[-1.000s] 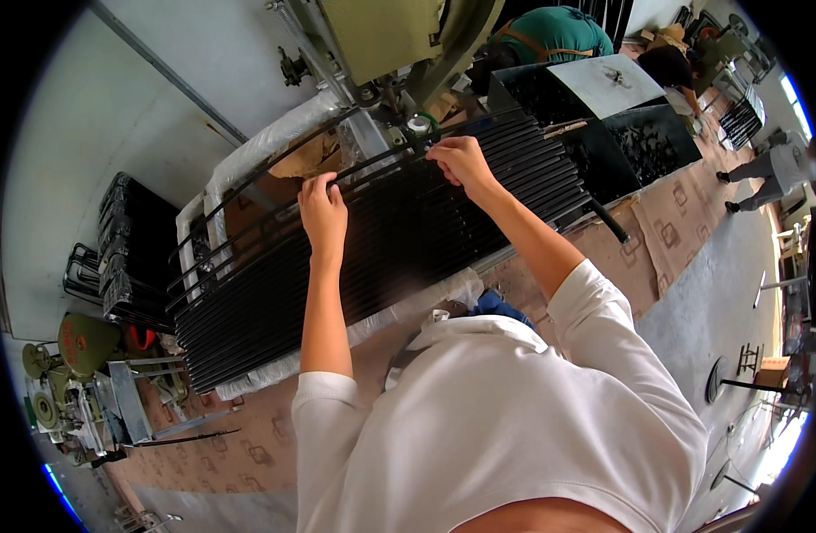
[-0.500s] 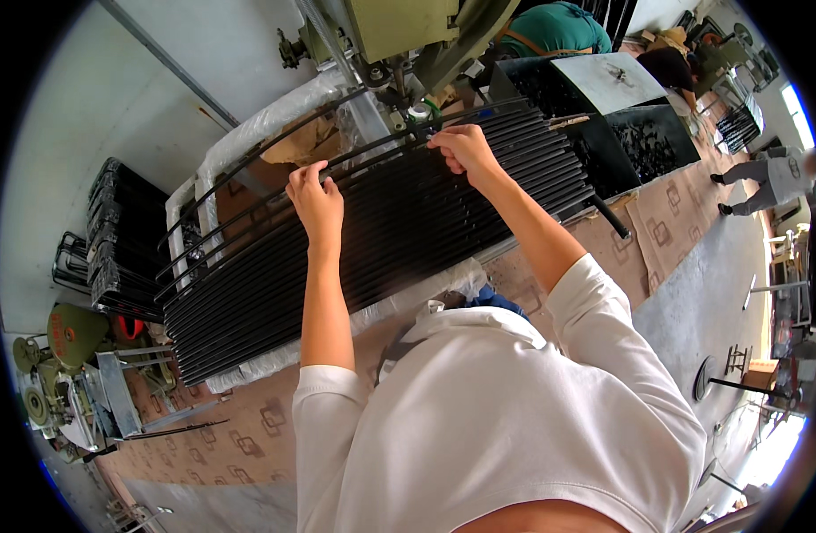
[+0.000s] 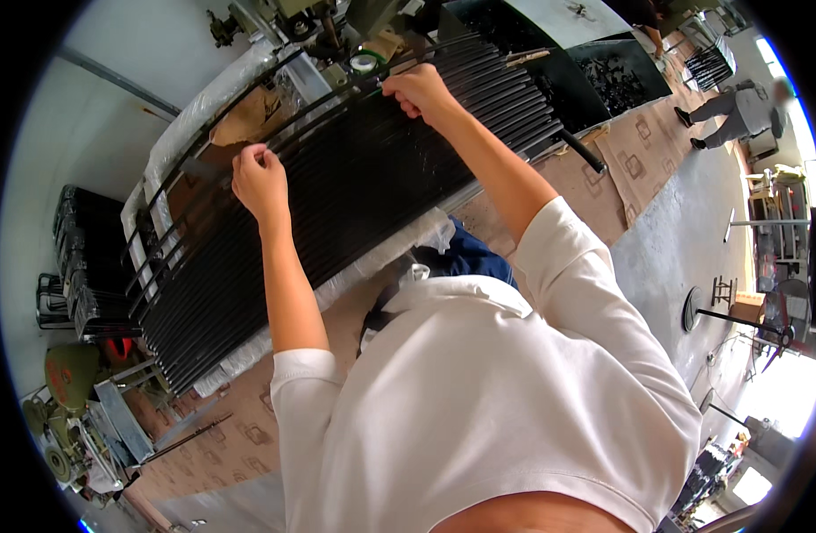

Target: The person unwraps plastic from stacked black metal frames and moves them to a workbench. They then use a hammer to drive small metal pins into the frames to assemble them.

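Observation:
A wide row of long black tubes point(image 3: 355, 191) lies slantwise in front of me, side by side. My right hand point(image 3: 423, 93) is at the row's far edge, thumb and forefinger pinched together; what sits between the fingertips is too small to make out. My left hand point(image 3: 261, 185) is further left over the same tubes, fingers curled and closed beside a tube at the far side. Whatever it holds, if anything, is hidden. Past the right hand lies a green-rimmed ring point(image 3: 365, 62), close to the base of a machine point(image 3: 306, 13).
Plastic-wrapped padding point(image 3: 214, 98) covers the frame behind and below the tubes. Black trays point(image 3: 621, 75) stand at the far right. Stacked black frames point(image 3: 93, 258) lean at the left wall, above green machinery point(image 3: 71, 373). A person in grey point(image 3: 736, 115) stands at the right.
My view has shifted, so the tubes and machine sit higher and further left. My left hand's fingers, spread apart at a tube before, are now curled closer together. The right hand keeps its pinch.

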`<state>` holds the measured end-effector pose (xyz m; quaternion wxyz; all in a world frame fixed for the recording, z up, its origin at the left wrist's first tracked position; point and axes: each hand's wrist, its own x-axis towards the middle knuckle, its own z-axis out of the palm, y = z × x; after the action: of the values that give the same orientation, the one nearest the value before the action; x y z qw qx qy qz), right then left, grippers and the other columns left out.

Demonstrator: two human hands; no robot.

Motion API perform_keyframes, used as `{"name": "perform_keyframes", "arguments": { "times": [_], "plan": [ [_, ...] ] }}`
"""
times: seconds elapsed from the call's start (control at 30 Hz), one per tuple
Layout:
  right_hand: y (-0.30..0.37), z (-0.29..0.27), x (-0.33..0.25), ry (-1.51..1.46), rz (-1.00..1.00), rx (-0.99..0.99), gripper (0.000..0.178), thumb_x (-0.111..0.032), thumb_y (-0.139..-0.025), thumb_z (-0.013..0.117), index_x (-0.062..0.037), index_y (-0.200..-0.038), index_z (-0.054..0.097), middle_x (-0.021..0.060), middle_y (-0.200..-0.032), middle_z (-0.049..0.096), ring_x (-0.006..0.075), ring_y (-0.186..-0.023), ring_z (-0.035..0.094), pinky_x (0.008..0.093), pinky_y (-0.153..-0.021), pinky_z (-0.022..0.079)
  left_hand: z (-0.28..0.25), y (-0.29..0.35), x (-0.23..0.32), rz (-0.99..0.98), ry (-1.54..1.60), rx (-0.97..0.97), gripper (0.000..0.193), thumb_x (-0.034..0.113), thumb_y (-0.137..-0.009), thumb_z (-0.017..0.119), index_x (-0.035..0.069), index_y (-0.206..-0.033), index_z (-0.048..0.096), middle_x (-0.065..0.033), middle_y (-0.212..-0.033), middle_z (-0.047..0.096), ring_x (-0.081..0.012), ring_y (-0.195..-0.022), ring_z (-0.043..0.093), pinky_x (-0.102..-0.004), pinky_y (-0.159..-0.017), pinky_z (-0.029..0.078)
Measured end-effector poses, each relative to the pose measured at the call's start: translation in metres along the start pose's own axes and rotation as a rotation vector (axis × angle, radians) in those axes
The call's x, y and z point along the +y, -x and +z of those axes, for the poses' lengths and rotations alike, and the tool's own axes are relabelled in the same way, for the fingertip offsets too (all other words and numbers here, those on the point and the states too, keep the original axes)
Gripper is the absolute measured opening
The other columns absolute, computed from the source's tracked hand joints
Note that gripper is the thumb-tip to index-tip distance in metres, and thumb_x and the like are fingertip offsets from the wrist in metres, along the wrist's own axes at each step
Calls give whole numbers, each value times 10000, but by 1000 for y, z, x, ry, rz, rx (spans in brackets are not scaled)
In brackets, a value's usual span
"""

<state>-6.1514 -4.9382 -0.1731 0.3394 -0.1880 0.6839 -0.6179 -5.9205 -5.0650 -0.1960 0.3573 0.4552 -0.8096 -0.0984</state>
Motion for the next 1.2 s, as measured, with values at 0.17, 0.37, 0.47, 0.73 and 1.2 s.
{"name": "perform_keyframes", "arguments": {
  "times": [0.17,0.37,0.47,0.73,1.2],
  "plan": [
    [9,3,-8,49,16,-6,202,-90,-660,623,55,-553,532,70,-470,479,136,-358,439,260,-339,328,-7,-1,-2,17,57,9,78,95,-741,572,62,-808,593,-84,-812,579,-280,-753,571,-375,-671,447],
    [10,2,-10,25,14,-54,167,-75,-681,597,64,-605,543,41,-464,436,118,-348,404,264,-334,293,-15,-2,3,-57,43,-7,86,83,-748,571,41,-816,603,-95,-840,589,-288,-776,574,-373,-690,449],
    [13,1,-12,12,22,-49,155,-66,-684,597,64,-618,544,38,-474,428,116,-353,401,264,-335,285,-16,-2,3,-89,39,-15,86,83,-749,568,43,-813,607,-93,-846,591,-288,-775,575,-373,-695,448],
    [13,3,-11,-20,9,-45,147,-47,-665,605,52,-587,529,49,-481,437,121,-358,400,262,-332,288,-17,-1,-3,-80,20,-9,96,87,-765,537,47,-812,611,-95,-840,595,-291,-778,574,-376,-698,449],
    [10,2,-11,-26,27,-59,138,-55,-669,607,56,-612,548,44,-478,433,120,-364,407,263,-323,280,-16,1,-9,-56,-54,-19,155,121,-811,521,45,-893,627,-99,-927,609,-288,-846,583,-372,-741,467]
  ]
}}
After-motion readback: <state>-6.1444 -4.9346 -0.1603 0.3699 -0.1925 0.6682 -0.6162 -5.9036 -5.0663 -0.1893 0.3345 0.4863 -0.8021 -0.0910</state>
